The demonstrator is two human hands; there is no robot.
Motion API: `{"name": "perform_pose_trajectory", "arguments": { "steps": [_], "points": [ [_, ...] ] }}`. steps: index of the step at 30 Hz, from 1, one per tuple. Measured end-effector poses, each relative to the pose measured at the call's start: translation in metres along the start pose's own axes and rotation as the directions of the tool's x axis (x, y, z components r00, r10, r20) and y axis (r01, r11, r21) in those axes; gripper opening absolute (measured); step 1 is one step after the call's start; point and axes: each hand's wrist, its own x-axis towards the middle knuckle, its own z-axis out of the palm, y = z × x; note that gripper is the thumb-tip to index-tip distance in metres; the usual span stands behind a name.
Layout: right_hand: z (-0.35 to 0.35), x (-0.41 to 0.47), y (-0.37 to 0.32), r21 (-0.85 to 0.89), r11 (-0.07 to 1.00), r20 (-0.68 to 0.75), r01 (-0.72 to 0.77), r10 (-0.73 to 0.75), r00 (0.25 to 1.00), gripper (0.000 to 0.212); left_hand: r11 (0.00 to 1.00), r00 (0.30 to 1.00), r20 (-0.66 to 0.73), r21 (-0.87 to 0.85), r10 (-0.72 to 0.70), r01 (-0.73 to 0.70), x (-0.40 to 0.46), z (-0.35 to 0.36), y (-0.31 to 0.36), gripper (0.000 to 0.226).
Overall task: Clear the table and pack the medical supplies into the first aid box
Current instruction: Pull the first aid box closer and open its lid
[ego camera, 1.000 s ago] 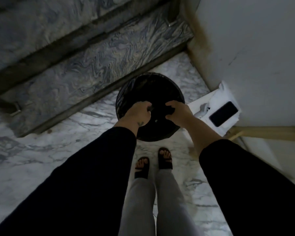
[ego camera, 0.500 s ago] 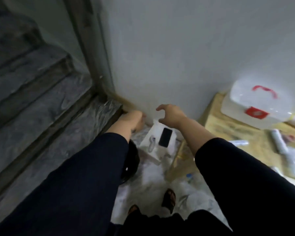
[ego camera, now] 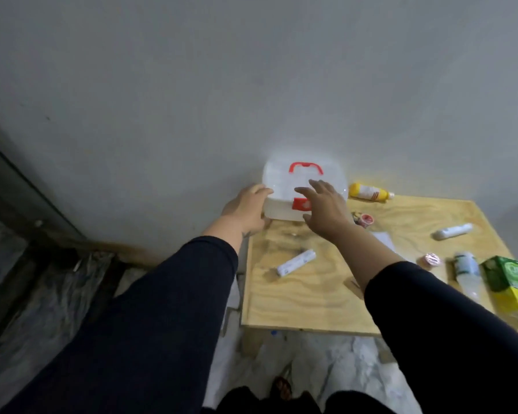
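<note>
A white first aid box (ego camera: 284,180) with a red handle and red latch stands closed at the far left corner of the plywood table (ego camera: 311,294), against the wall. My left hand (ego camera: 247,209) rests against the box's left side, fingers spread. My right hand (ego camera: 323,204) hovers open over the front of the box near the latch. Supplies lie on the table: a white roll (ego camera: 295,262), a yellow bottle (ego camera: 368,192), a white tube (ego camera: 452,231), a small red-and-white tape roll (ego camera: 365,219), a pink tape roll (ego camera: 431,259), a clear bottle (ego camera: 467,273) and a green-yellow carton (ego camera: 512,282).
A grey wall rises right behind the table. Marble floor (ego camera: 341,363) lies below the table's near edge, with my sandalled foot (ego camera: 281,386) on it. Dark stone steps (ego camera: 27,279) sit at the left. A sheet of white paper (ego camera: 382,239) lies beside my right forearm.
The view has swung from the black bin on the floor up and right to the table. Both hands left the bin and reached to the first aid box.
</note>
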Motion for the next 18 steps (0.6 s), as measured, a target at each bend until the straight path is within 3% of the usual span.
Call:
{"name": "perform_pose_trajectory", "arguments": {
  "steps": [7,18],
  "points": [
    [0.029,0.029,0.049,-0.140,0.987,-0.024,0.078,-0.082,0.996,0.073,0.978,0.989,-0.090,0.182,0.117,-0.099,0.061,0.031,0.023,0.076],
    [0.061,0.049,0.057,-0.257,0.960,-0.203,0.114,-0.169,0.964,0.080,0.948,0.966,-0.208,0.307,0.151,-0.082,0.086,0.054,0.015,0.081]
  ]
}}
